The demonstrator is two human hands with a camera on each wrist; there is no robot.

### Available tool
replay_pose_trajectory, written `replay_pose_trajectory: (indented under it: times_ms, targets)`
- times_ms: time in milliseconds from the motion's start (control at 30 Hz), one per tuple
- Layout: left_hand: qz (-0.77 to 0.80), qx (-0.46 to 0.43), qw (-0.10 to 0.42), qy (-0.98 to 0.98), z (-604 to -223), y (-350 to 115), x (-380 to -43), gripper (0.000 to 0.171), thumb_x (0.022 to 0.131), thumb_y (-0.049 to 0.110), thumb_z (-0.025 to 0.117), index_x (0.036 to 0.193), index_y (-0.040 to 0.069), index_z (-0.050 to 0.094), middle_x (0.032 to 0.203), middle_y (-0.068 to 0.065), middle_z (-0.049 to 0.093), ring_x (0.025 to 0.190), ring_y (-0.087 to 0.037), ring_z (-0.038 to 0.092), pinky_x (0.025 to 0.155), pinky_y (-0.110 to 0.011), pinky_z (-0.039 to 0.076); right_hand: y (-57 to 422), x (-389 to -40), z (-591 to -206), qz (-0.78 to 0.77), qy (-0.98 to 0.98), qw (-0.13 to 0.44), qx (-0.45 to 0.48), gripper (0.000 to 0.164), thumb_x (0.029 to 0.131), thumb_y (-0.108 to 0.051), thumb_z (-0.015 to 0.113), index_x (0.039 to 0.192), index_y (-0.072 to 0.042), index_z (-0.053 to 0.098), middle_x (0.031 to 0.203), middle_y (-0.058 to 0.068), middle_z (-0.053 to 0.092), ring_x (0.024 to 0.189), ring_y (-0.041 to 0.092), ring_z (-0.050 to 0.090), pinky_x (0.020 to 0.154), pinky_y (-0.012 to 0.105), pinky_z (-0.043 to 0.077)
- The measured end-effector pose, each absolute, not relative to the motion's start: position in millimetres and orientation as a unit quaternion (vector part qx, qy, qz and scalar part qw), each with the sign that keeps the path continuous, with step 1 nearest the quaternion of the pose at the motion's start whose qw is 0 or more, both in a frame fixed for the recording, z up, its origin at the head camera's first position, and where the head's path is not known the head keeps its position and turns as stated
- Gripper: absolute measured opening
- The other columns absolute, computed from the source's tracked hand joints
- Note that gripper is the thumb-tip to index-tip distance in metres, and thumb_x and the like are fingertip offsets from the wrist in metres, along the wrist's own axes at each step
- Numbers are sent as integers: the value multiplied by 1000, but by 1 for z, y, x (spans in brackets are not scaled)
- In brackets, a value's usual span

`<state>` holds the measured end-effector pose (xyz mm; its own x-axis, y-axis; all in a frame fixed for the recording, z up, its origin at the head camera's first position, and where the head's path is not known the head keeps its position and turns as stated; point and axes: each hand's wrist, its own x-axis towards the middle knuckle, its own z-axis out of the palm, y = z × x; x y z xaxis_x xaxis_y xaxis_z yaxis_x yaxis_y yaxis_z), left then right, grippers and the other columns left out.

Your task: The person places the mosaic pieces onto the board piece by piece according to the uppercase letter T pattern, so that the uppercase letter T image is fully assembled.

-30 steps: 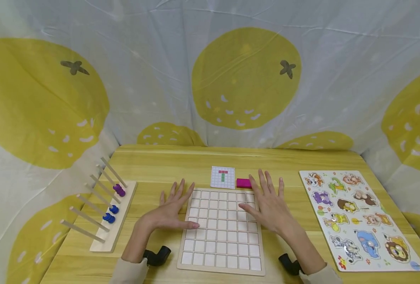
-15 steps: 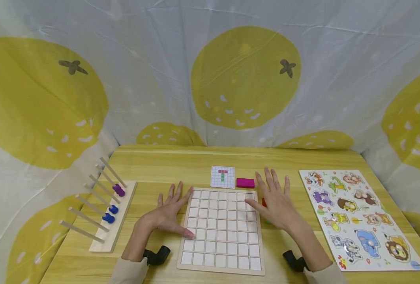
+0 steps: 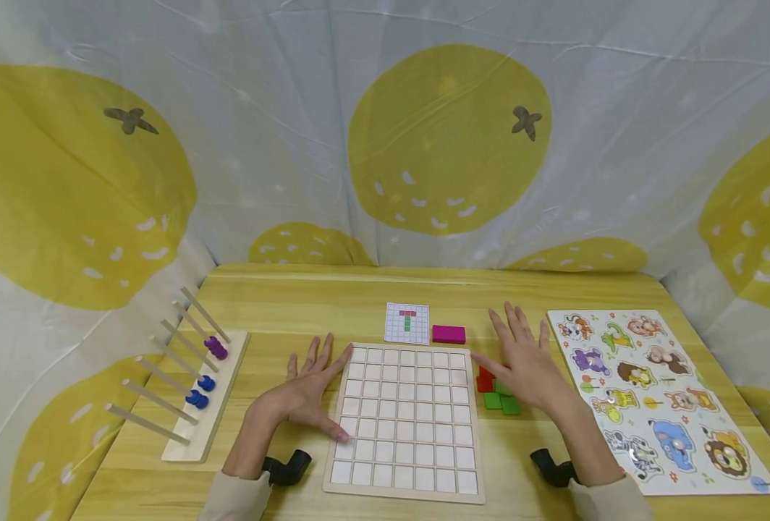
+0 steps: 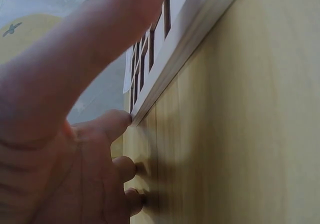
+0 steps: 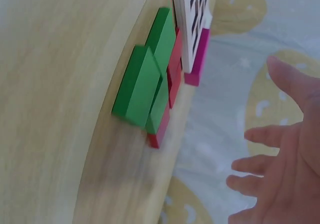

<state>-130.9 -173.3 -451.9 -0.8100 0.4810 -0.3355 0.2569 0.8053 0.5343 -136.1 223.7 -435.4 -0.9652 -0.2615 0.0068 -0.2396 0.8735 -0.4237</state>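
Where I see red tiles (image 3: 485, 378) and 3 green tiles (image 3: 510, 406) just right of the board (image 3: 406, 412), the right hand (image 3: 528, 369) hovers, fingers spread; the left hand (image 3: 302, 396), also spread, touches the board's far-left corner.

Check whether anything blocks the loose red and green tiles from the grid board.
Nothing visible except the rim of the board. The red tiles and green tiles lie beside it; the right hand partly hides them in the head view.
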Motion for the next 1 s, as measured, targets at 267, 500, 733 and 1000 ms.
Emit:
replay_pose_trajectory:
  times_ms: [267,500,733,1000]
  targets:
    - [243,195,233,921,-451,-172,-129,153,51,46,101,168,16,5,170,-26,-19,157,-48,-20,120,-76,-14,250,-143,-440,-298,940,60,-157,74,103,-41,61,162,-5,33,169,30,19,153,56,21,121,78,13]
    - [243,198,231,921,-451,-172,-128,155,50,44,102,168,16,5,169,-27,-19,157,-48,-20,119,-77,-15,275,-145,-448,-388,895,114,-189,55,99,-13,69,151,-5,51,144,22,57,130,44,55,105,64,49]
    - [240,194,235,922,-451,-171,-128,155,50,43,101,168,17,5,169,-26,-20,157,-47,-21,119,-76,-15,287,-148,-454,-385,891,127,-205,50,92,0,72,141,-5,62,135,14,64,120,35,58,103,41,54]
    - [242,192,236,921,-450,-171,-128,155,50,42,101,168,17,4,170,-25,-20,157,-46,-22,120,-75,-16,292,-150,-458,-404,878,131,-220,46,91,2,73,135,-8,67,129,14,61,115,30,56,94,30,54]
